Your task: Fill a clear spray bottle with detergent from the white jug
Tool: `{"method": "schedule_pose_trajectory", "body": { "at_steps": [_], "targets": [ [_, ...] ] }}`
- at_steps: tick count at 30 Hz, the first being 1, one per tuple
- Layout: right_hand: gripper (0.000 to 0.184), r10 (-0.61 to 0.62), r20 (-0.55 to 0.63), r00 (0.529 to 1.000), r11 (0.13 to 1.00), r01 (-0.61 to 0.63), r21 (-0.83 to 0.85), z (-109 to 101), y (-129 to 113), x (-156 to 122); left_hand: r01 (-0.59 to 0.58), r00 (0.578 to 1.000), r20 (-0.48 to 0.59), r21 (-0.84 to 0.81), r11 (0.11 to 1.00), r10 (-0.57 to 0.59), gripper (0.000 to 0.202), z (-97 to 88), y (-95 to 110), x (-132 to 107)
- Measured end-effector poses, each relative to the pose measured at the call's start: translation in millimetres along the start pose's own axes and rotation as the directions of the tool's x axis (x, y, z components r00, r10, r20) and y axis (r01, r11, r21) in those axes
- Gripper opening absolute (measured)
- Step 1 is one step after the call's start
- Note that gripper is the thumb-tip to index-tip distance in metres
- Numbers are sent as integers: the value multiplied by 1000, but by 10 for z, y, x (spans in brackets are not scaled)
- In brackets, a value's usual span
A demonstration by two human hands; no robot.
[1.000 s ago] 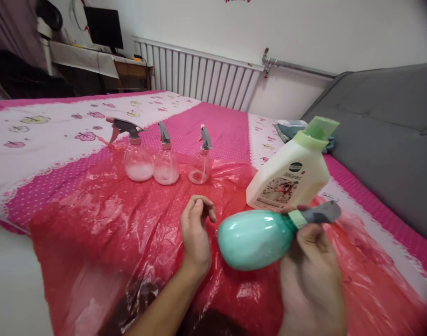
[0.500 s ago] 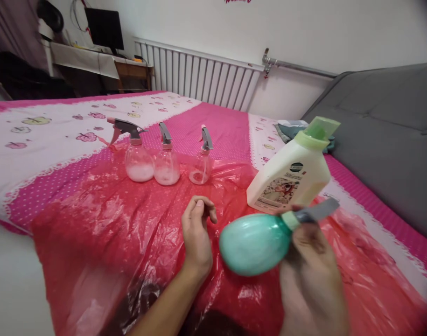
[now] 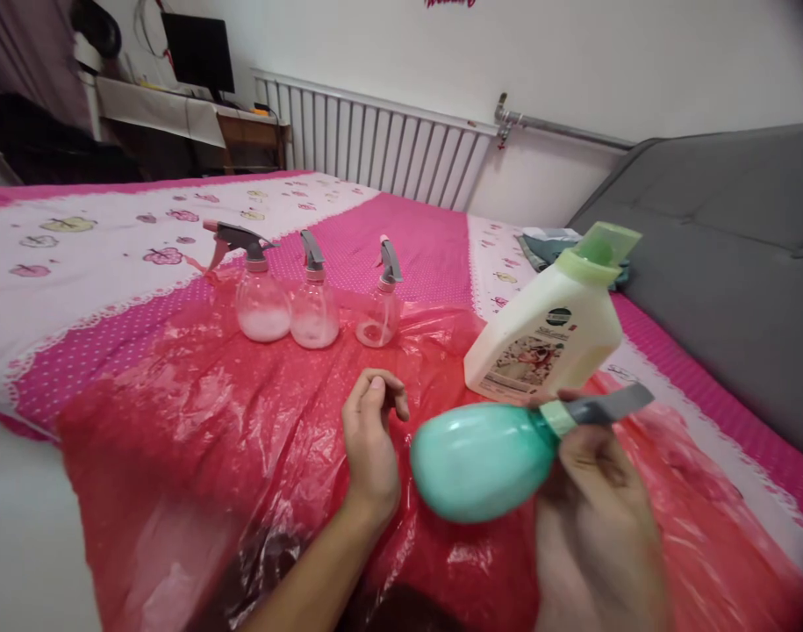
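Observation:
My right hand (image 3: 602,491) grips a green spray bottle (image 3: 483,461) by its neck, the bottle lying nearly sideways with its base to the left and its grey spray head to the right. The liquid inside looks foamy. My left hand (image 3: 373,430) is half curled, thumb up and holding nothing, just left of the bottle's base and apart from it. Behind the bottle, a white detergent jug (image 3: 542,329) with a green cap leans to the right. Three clear spray bottles stand beyond my left hand: a left one (image 3: 262,307), a middle one (image 3: 314,314) and a right one (image 3: 378,318).
A crumpled red plastic sheet (image 3: 197,439) covers the front of a bed with a pink and white spread (image 3: 420,237). A grey padded headboard (image 3: 717,219) rises at the right. Folded cloth (image 3: 539,250) lies behind the jug. A radiator (image 3: 375,140) and desk (image 3: 157,114) stand at the back.
The green spray bottle's neck and my right hand have shifted slightly to the right. My left hand, the jug and the clear bottles stay where they were.

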State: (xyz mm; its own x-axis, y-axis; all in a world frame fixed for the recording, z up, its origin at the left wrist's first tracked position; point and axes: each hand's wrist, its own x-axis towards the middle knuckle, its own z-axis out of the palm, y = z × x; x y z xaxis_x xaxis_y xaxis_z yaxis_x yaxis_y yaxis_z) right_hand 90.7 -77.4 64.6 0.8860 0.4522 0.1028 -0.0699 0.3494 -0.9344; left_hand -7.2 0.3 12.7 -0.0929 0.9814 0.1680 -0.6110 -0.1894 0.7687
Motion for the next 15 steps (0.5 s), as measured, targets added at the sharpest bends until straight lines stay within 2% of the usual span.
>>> {"method": "schedule_pose_trajectory", "body": {
  "at_steps": [3, 7, 10, 11, 13, 15],
  "targets": [
    [40, -73, -52, 996, 995, 69, -75, 18, -13, -4, 5, 1000, 2, -5, 1000, -5, 20, 3, -6, 6],
    [44, -82, -11, 997, 991, 81, -107, 42, -7, -18, -2, 1000, -8, 1, 1000, 2, 20, 5, -3, 18],
    [44, -196, -63, 978, 956, 177, -233, 45, 3, -35, 3, 1000, -12, 1, 1000, -3, 20, 1, 3, 24],
    [45, -195, -54, 979, 955, 176, -240, 45, 4, -40, 1, 1000, -17, -1, 1000, -1, 20, 0, 4, 26],
    [45, -111, -26, 994, 980, 105, -171, 40, 1, -49, 1, 1000, -22, 0, 1000, -1, 20, 2, 6, 28],
    [40, -84, -52, 995, 987, 76, -140, 31, -6, -51, 2, 1000, -20, 4, 1000, -2, 20, 5, 8, 28]
  ]
}}
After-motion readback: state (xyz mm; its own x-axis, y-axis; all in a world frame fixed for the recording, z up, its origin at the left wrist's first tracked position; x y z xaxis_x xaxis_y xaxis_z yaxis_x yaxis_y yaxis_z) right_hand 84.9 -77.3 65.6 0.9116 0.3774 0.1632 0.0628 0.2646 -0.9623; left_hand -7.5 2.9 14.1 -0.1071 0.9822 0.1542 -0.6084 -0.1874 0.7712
